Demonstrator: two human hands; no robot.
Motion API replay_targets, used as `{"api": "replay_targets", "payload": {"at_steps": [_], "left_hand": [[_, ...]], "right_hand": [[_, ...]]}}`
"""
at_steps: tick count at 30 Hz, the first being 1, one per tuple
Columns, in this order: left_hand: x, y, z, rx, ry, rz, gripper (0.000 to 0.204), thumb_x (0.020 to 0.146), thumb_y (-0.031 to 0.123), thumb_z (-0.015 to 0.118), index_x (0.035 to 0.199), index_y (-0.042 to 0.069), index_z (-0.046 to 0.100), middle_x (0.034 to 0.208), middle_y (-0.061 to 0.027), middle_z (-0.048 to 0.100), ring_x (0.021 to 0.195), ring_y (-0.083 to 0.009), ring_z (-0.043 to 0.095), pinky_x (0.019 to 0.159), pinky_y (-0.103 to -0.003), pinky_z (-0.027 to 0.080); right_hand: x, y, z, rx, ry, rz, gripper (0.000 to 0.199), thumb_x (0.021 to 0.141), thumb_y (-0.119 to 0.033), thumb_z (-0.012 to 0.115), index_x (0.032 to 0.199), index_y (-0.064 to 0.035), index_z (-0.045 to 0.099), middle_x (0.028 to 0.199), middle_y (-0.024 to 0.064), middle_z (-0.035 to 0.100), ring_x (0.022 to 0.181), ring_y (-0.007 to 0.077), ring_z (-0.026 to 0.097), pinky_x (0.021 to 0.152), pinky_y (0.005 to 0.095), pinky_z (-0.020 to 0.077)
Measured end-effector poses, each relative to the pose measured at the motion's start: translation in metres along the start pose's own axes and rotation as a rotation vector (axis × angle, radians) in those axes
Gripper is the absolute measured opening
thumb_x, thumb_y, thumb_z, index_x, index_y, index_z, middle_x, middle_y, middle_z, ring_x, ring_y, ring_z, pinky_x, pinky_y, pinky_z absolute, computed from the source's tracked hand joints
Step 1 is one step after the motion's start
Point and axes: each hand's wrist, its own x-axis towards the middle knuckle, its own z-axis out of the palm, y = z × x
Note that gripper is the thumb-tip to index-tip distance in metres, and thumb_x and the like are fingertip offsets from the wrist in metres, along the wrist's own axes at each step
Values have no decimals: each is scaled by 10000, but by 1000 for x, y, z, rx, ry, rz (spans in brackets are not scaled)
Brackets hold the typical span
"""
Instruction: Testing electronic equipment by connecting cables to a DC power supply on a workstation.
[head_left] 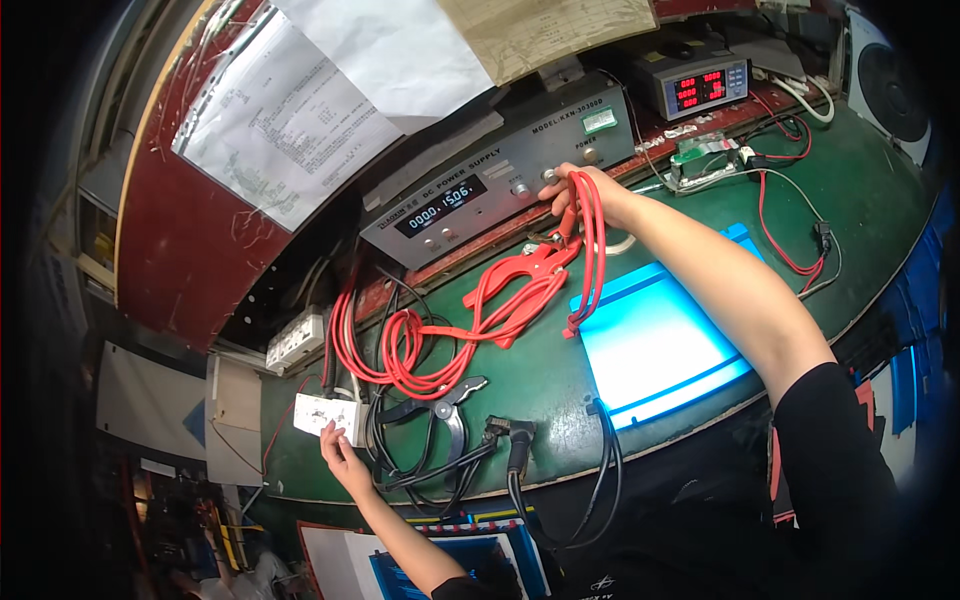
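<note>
My right hand is at the front of a grey DC power supply, its fingers curled at a small knob. Looped red cables hang from this hand, with a red clamp lying just below. At the left, my left hand reaches with fingers stretched out to a white socket box, the fingertips at its near edge. A black clamp and black cables lie right of that hand. A flat blue metal case, shining with glare, lies under my right forearm.
Coiled red cable covers the green bench before the power supply. A meter with red digits stands at the back right, near a small circuit board. A white power strip sits at the left; a black plug lies near the front edge.
</note>
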Motion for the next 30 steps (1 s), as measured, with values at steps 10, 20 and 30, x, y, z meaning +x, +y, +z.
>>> {"api": "replay_targets", "payload": {"at_steps": [10,20,30], "left_hand": [[-1,0,1,-25,7,-22,130,1014,106,523,1057,26,616,1382,-156,574,1382,-342,426,1143,-451,319],[1,4,1,-10,-2,-18,134,1021,120,524,1061,28,613,1388,-153,569,1387,-341,420,1145,-452,317],[-1,3,1,14,13,0,134,1018,104,515,1055,20,614,1360,-157,586,1359,-324,455,1135,-433,338]], "right_hand": [[-4,-5,8,-61,87,11,580,1003,-516,506,1112,29,674,703,48,673,540,149,614,519,269,489],[-1,-6,3,-32,57,36,612,988,-548,413,1088,-16,697,777,62,703,597,138,644,527,245,446],[-3,-3,3,1,22,27,583,989,-498,398,1106,-4,683,776,65,705,600,148,656,530,242,464]]}}
